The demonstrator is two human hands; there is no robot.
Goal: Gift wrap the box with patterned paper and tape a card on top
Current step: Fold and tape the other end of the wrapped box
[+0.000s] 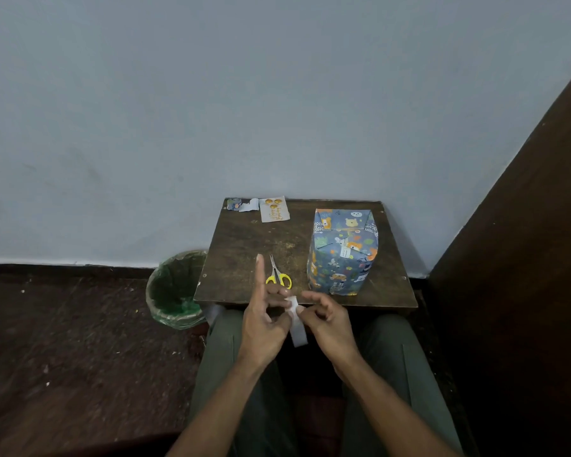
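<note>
The box [342,252], wrapped in blue paper with animal prints, stands on the right side of the small wooden table [244,239]. A white card [274,209] with orange shapes lies at the table's far edge. My left hand [266,321] and my right hand [327,321] meet just in front of the table's near edge, above my lap. Together they pinch a strip of white tape [297,321] that hangs down between them. My left index finger points straight up.
Yellow-handled scissors [279,275] lie near the table's front edge, left of the box. Paper scraps [241,204] sit at the far left corner. A green-lined bin [177,288] stands on the floor to the left. A dark wooden panel [524,258] rises on the right.
</note>
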